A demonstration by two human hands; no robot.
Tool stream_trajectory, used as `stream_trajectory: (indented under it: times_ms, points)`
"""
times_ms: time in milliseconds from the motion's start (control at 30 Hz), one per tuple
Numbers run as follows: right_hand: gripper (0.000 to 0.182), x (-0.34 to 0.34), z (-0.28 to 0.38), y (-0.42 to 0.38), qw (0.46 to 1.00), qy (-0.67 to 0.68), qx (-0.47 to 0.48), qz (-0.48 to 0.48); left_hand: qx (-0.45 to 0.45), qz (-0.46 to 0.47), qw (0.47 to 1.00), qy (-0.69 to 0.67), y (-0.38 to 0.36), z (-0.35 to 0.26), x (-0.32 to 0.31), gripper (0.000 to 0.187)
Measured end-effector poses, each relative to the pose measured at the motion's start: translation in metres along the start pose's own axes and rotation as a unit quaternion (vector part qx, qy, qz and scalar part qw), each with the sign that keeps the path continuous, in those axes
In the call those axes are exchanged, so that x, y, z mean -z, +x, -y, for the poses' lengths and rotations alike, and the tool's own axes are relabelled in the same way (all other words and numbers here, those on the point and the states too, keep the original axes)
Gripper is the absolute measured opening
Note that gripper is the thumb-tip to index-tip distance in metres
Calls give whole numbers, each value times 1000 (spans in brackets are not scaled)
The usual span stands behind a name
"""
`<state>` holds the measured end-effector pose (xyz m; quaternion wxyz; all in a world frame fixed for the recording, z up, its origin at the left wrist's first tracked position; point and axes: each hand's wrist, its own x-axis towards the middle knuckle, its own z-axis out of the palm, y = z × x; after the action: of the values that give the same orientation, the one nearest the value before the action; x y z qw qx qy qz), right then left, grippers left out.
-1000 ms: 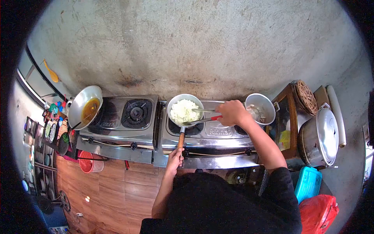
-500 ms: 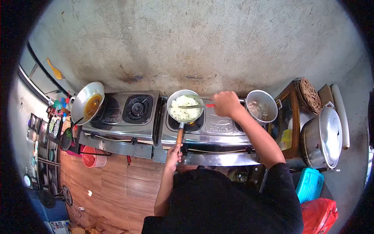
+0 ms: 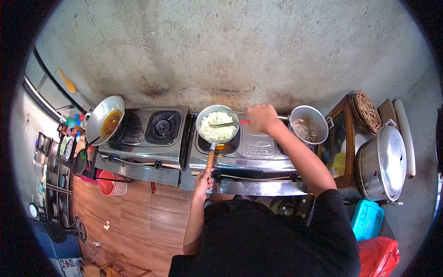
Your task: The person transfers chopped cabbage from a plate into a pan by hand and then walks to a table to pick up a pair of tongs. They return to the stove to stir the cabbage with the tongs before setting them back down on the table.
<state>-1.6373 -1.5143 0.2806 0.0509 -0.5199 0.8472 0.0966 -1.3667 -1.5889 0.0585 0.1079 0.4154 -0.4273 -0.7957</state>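
Observation:
My left hand (image 3: 203, 183) is closed round the wooden handle (image 3: 210, 159) of a small frying pan (image 3: 199, 128). Pale, chopped, cabbage-like food (image 3: 217, 131) fills much of the pan, which rests over a burner of the right-hand stove with an orange glow under it. In my right hand (image 3: 262, 118), to the right of the pan, is what looks like a pair of metal tongs (image 3: 225, 124) with a red part near the fingers. One arm lies across the food and the other passes along the pan's far rim. My fingers hide the tongs' near end.
Right of my right hand stands a pot (image 3: 310, 108) holding liquid and some pieces. A wok (image 3: 98, 118) with brown oil sits at the far left of the left stove (image 3: 138, 152). A large lidded pot (image 3: 376, 157) and a wooden cabinet (image 3: 344, 143) stand on the right.
My right hand has shifted slightly left, and the arm of the tongs over the food has moved left with it. My left hand still grips the pan handle.

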Motion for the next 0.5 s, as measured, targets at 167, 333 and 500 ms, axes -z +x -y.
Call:
stream_trajectory:
  times_ms: [167, 333, 500]
  points:
    - [20, -48, 10, 20, 997, 44, 54, -27, -10, -12, 1000, -3, 2, 4, 1, 29]
    - [17, -25, -15, -3, 996, -32, 70, -45, -11, -17, 1000, -11, 4, 5, 0, 28]
    - [22, 4, -21, -3, 997, -44, 53, -16, -13, -29, 999, -7, 4, 7, -1, 29]
